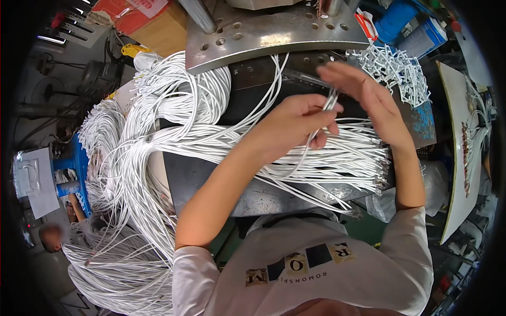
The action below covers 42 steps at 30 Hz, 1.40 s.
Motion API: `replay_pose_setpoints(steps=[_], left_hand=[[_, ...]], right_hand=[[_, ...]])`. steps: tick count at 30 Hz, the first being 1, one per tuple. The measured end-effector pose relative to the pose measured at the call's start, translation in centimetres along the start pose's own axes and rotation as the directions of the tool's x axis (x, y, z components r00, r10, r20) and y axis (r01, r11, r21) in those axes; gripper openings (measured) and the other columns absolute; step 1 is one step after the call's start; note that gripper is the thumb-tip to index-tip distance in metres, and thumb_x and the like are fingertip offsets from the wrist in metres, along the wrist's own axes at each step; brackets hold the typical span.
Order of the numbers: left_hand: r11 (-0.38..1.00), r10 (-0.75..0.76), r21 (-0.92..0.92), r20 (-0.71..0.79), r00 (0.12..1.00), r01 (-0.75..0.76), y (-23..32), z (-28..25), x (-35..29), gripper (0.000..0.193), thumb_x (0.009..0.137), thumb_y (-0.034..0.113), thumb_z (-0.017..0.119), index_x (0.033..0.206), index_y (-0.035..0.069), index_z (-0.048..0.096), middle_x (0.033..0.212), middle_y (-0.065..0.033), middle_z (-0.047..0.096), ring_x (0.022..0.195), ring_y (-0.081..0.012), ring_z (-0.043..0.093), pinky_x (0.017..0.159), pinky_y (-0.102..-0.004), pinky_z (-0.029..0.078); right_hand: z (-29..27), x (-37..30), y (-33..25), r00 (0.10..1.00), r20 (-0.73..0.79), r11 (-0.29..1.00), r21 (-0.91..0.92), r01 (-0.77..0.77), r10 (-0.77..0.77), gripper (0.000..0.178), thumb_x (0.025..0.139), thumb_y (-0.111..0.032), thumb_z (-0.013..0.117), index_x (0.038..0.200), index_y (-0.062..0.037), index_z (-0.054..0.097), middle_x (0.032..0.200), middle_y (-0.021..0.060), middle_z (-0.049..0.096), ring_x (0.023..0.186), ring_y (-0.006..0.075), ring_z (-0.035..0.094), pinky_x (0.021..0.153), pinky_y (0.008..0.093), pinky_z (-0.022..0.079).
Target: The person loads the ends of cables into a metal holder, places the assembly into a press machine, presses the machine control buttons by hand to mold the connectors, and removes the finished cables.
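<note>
A few thin white cables (330, 101) are pinched between the thumb and fingers of the left hand (298, 125), their ends rising past its fingertips. The right hand (375, 102) is held raised just beyond those ends, its fingers extended and blurred; nothing is seen clamped in it, and whether the ends are touched cannot be told.

The work is judged to be partway through a large batch. Below and to the right of the left hand, a fanned cable bundle (342, 160) is laid out with its ends roughly aligned; whether these ends have been finished cannot be made out. To the left of that hand, a looped cable bundle (203, 97) and, farther off, a large cable mass (124, 268) appear to be left for handling.

Beyond the right hand, short white pieces (398, 73) are heaped loose, outside any container. Past them, a blue bucket (394, 23) and a blue-and-white can (426, 39) are placed, their contents hidden. Far left of the left hand, a blue crate (82, 163) is seen with pale items in it, too small to identify.
</note>
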<state>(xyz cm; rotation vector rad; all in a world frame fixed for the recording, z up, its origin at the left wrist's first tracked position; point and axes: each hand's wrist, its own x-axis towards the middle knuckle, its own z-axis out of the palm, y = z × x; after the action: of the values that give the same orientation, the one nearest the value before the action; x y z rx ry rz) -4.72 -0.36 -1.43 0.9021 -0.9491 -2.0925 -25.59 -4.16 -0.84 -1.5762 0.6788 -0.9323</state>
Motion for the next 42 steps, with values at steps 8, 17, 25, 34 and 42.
replay_pose_setpoints(steps=[8,17,25,34,42], left_hand=[[0.956,0.121,0.287,-0.172,0.978,-0.068,-0.8,0.4,0.6,0.020,0.101,0.017,0.063,0.098,-0.003,0.060,0.077,-0.0051,0.065,0.057,-0.0106,0.061,0.048,-0.0256,0.044],[0.907,0.073,0.420,-0.170,0.983,0.005,0.1,0.6,-0.2,0.022,0.099,0.021,0.067,0.096,0.000,0.062,0.073,-0.0007,0.061,0.058,-0.0062,0.058,0.049,-0.0225,0.041],[0.952,0.063,0.306,-0.132,0.989,-0.020,-0.1,0.2,-0.1,0.021,0.100,0.021,0.065,0.096,0.001,0.064,0.071,-0.0014,0.061,0.057,-0.0081,0.058,0.049,-0.0240,0.041],[0.982,0.095,0.177,-0.126,0.987,-0.072,0.1,0.4,0.0,0.022,0.102,0.022,0.062,0.098,0.000,0.065,0.071,-0.0029,0.061,0.060,-0.0105,0.058,0.053,-0.0251,0.045],[0.989,0.085,0.135,-0.139,0.987,-0.066,0.2,0.5,0.2,0.023,0.101,0.021,0.063,0.096,-0.001,0.066,0.073,-0.0047,0.063,0.059,-0.0121,0.060,0.053,-0.0265,0.048]], right_hand=[[-2.7,0.1,0.4,0.997,0.071,0.399,-0.914,0.072,-0.016,0.033,0.100,-0.023,0.065,0.123,-0.0002,0.060,0.116,0.0205,0.066,0.107,0.0343,0.064,0.091,0.0413,0.047],[-2.0,-0.9,-0.5,0.985,-0.118,0.472,-0.866,-0.163,0.123,0.022,0.092,-0.014,0.073,0.105,0.0000,0.061,0.083,0.0153,0.060,0.076,0.0327,0.060,0.072,0.0379,0.047],[-3.0,-0.9,-0.2,0.973,-0.048,0.843,-0.491,-0.219,0.225,0.029,0.100,-0.014,0.066,0.124,0.0021,0.062,0.089,0.0021,0.067,0.082,0.0090,0.058,0.074,0.0249,0.046],[-0.3,0.4,1.5,0.980,0.006,0.967,-0.167,-0.193,0.197,0.038,0.111,-0.024,0.050,0.139,0.0001,0.059,0.107,0.0024,0.069,0.093,0.0069,0.059,0.085,0.0237,0.048],[0.0,0.6,1.2,0.994,-0.024,0.967,-0.231,-0.105,0.102,0.040,0.112,-0.027,0.046,0.137,0.0005,0.060,0.109,0.0034,0.069,0.098,0.0076,0.060,0.089,0.0242,0.048]])
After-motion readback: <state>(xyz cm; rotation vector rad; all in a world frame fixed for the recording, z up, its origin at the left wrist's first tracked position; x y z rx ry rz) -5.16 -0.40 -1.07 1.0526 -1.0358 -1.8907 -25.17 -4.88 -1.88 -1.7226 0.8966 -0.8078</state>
